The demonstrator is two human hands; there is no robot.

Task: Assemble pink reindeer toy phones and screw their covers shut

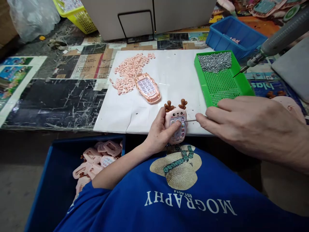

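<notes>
My left hand [161, 131] is closed around a pink toy phone [177, 113] with brown antlers, a small animal face and a keypad; the thumb lies across the keys. My right hand [251, 125] pinches a thin metal rod [191, 120], whose far end reaches the phone's right edge near the keypad. The rest of the rod is hidden in the fingers. Beyond my hands, on a white sheet [178, 74], lie a pink phone shell [147, 88] with its keypad exposed and a spread of small pink pieces [130, 71].
A green basket [201, 79] with many screws stands to the right, under a hanging electric screwdriver [270, 48]. Behind it is a blue bin [217, 37]. A dark blue crate [44, 180] of pink toy parts [93, 156] sits lower left; a yellow basket [83, 21] stands at the back.
</notes>
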